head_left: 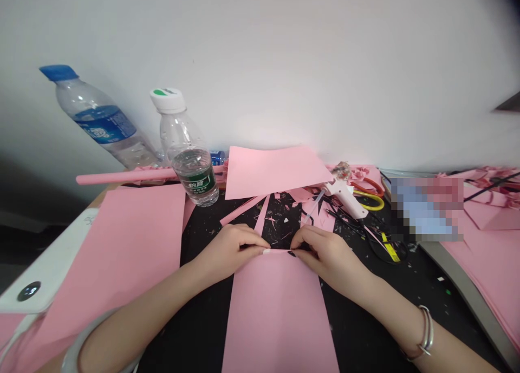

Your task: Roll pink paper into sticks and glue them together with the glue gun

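A long pink sheet of paper [278,313] lies in front of me on the black table surface [195,308]. My left hand [239,244] pinches the left part of its far edge between thumb and fingers. At the right part of that same edge, my right hand [320,249] pinches the paper too. Between the two hands the edge looks narrowly folded or rolled over. Just beyond my fingers lie thin pink strips and small paper scraps. A white glue gun [345,196] rests past my right hand, its nozzle pointing down to the left.
Two plastic bottles, one blue-capped [105,118] and one white-capped [190,156], stand at the back left. Yellow-handled scissors [371,200] and black cables lie right of the glue gun. Pink sheets [134,237] cover the left side; a white device [49,264] lies beside them. A wall rises behind.
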`<state>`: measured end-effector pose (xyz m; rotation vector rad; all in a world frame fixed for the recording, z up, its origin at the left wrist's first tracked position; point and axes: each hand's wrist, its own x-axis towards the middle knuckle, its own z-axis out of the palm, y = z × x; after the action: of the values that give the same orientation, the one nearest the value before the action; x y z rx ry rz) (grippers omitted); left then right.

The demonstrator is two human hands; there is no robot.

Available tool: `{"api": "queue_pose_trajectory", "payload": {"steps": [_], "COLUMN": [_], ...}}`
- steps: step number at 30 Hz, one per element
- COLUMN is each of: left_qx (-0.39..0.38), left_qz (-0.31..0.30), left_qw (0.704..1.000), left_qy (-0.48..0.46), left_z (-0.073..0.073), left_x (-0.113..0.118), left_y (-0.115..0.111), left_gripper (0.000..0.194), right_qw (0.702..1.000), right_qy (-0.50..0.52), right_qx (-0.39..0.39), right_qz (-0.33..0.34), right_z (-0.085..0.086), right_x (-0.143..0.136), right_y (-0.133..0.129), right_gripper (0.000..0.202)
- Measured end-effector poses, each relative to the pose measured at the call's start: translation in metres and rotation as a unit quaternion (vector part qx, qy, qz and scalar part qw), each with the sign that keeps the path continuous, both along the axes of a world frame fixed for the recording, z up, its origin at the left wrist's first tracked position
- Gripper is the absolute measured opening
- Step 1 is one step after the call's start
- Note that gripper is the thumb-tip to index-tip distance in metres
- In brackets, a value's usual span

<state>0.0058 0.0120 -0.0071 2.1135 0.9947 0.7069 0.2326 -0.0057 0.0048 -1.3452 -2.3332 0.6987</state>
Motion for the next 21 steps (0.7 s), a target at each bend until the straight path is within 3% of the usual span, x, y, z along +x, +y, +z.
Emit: {"api": "queue_pose_trajectory", "payload": {"steps": [4,12,21], "left_qx": [0.045,0.214,0.341], "left_qz": [-0.005,-0.040,-0.043], "left_qw": [0.999,0.976,0.929], "left_qy": [0.008,0.022,0.139], "left_z": [-0.002,-0.009,-0.004], "left_x": [0.001,-0.001,0.002], "left_y": [-0.001,0.000,0.000], "left_gripper": [0.014,0.022,0.023], "right_qw": [1.000,0.996,0.973], "right_qy": [0.001,0.064,-0.073], "right_qx": [0.030,0.055,0.214], "right_qz": [0.003,0.010,0.039], "right_z": [-0.002,-0.010,-0.013], "right_x": [-0.001,-0.005,-0.008], "right_y": [0.001,0.008,0.004], "right_gripper": [0.011,0.015,0.025]}}
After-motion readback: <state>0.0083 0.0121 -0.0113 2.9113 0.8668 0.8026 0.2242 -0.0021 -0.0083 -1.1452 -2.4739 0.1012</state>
